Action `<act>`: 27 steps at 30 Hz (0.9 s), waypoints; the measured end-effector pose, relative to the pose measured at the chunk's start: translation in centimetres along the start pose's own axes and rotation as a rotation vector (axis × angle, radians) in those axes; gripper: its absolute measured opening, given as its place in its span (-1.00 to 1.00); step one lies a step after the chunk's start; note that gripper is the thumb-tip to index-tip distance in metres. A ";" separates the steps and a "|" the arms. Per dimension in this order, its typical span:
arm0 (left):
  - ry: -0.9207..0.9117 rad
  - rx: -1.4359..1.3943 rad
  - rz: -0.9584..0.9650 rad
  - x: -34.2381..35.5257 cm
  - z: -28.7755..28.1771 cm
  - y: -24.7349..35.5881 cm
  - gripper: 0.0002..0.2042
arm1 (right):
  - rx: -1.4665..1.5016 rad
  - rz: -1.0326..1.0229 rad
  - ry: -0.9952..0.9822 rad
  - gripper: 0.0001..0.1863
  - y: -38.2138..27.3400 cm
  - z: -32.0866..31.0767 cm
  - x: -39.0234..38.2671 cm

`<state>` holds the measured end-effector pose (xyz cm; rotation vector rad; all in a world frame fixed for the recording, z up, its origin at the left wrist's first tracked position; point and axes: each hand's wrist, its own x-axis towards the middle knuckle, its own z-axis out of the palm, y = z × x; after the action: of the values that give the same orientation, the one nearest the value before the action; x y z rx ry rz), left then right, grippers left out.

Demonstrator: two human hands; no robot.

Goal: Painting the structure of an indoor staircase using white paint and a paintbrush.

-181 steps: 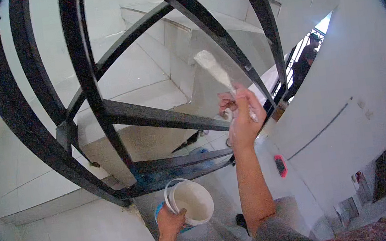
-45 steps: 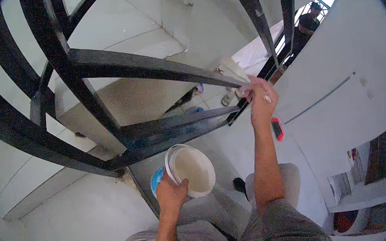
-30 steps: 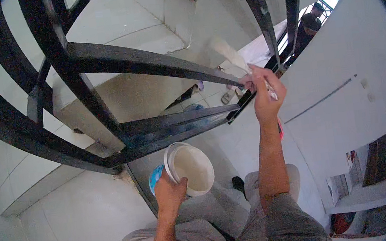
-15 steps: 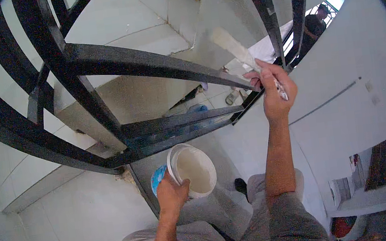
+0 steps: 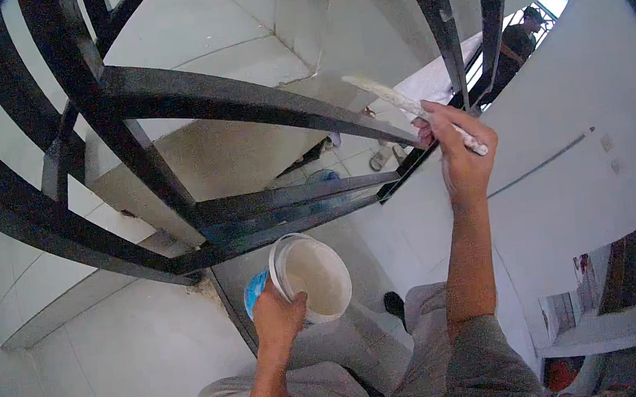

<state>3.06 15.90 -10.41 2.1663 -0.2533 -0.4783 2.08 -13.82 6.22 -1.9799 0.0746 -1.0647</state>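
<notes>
A white bucket (image 5: 331,278) with a blue patch on its side hangs tilted in my left hand (image 5: 279,318), whose fingers are closed round its rim with the thumb inside. Pale, paint-like stuff coats the bucket's inner wall. My right hand (image 5: 463,141) grips the handle of a paint-smeared flat paintbrush (image 5: 389,94). The brush points up and to the left, its thin edge turned toward me. It is held in front of the grey stair wall (image 5: 384,28), just past the black metal railing (image 5: 250,100). Whether its tip touches the wall I cannot tell.
Black railing bars cross the left and upper view. White-faced stair steps (image 5: 187,40) lie behind them. Below the railing, a blue thing (image 5: 323,176) and sandals (image 5: 383,159) rest on a tiled floor. A person in dark clothes (image 5: 517,43) is by a bright opening at upper right.
The paintbrush has turned from showing its flat face to showing its edge, and its tip is lower. My right wrist has shifted slightly right. The bucket has moved a little left and up.
</notes>
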 end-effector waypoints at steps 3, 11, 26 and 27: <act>-0.017 0.022 -0.034 0.2 0.6 -1.1 -0.39 | 0.149 0.090 0.000 -0.80 0.5 0.4 0.3; 0.011 -0.025 -0.016 0.8 1.9 -3.0 -0.53 | -0.037 0.147 -0.176 -0.82 8.6 -1.2 3.4; 0.045 0.044 0.055 0.5 1.5 -2.0 -0.46 | -0.214 0.111 -0.183 -0.78 9.4 -2.0 3.2; 0.036 0.029 0.016 0.5 1.6 -2.3 -0.47 | -0.242 0.112 -0.180 -0.77 9.9 -2.4 2.9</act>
<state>2.87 15.90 -13.21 2.1970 -0.2589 -0.4281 5.35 -22.83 1.67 -2.2523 0.2244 -0.8332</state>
